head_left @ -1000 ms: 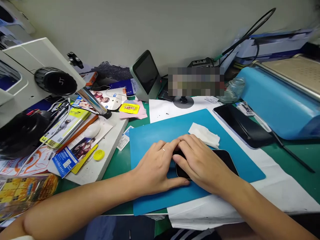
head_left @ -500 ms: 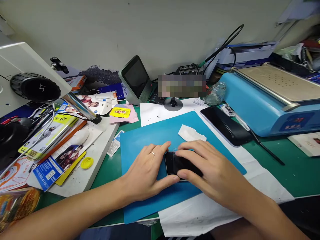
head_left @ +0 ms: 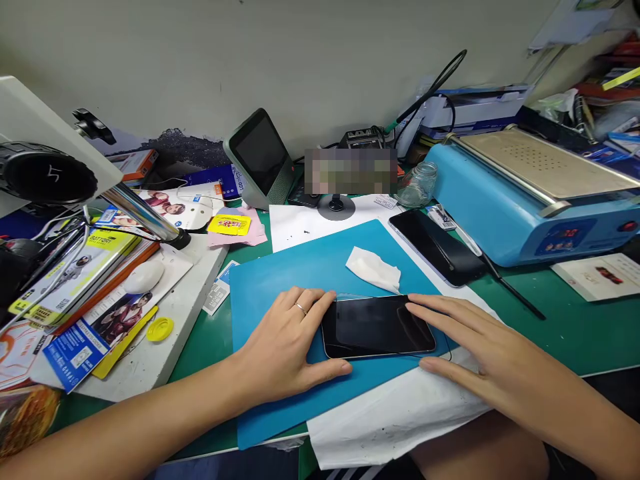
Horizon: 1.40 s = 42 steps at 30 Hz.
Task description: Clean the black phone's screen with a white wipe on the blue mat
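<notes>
A black smartphone [head_left: 376,326] lies screen up on a blue work mat [head_left: 280,280]. My left hand [head_left: 285,347] rests flat on the mat, with fingers and thumb braced against the phone's left end; a ring shows on one finger. My right hand [head_left: 480,353] lies flat at the phone's right end, fingers stretched out and touching its edge. A crumpled white wipe [head_left: 374,269] sits on the mat just behind the phone.
A second dark phone [head_left: 436,245] lies at the right of the mat, beside a blue machine [head_left: 530,200]. A small glass jar [head_left: 418,185], a grey screen device [head_left: 259,159], a microscope arm [head_left: 50,167] and stacked packets [head_left: 85,267] crowd the back and left. White paper [head_left: 400,420] lies under the mat.
My right hand slid rightward off the phone's screen to its right end, uncovering the whole screen. My left hand stayed at the left end. The view shifted right.
</notes>
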Each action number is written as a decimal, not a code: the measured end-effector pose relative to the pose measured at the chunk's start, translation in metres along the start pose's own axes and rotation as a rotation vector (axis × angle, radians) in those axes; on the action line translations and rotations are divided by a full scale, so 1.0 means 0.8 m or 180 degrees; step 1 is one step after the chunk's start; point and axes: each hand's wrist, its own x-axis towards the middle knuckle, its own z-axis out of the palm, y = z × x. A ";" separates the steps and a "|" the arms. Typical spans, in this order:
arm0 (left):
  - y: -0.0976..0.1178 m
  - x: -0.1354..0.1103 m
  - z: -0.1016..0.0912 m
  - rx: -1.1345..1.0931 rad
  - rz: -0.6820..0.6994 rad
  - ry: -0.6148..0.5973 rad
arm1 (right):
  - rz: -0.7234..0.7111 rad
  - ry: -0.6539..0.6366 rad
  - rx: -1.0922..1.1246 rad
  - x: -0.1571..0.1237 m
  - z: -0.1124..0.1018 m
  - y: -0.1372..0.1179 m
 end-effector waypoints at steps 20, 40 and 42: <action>0.000 -0.003 0.001 -0.0290 0.0055 0.0218 | 0.0295 0.0066 0.1346 0.170 -0.018 -0.029; -0.002 -0.004 0.004 -0.0284 0.0034 0.0032 | 0.0277 0.0618 0.0538 0.029 -0.013 -0.028; -0.002 -0.004 0.005 -0.0279 0.0038 0.0028 | 0.0063 0.0272 0.0648 0.010 -0.011 -0.035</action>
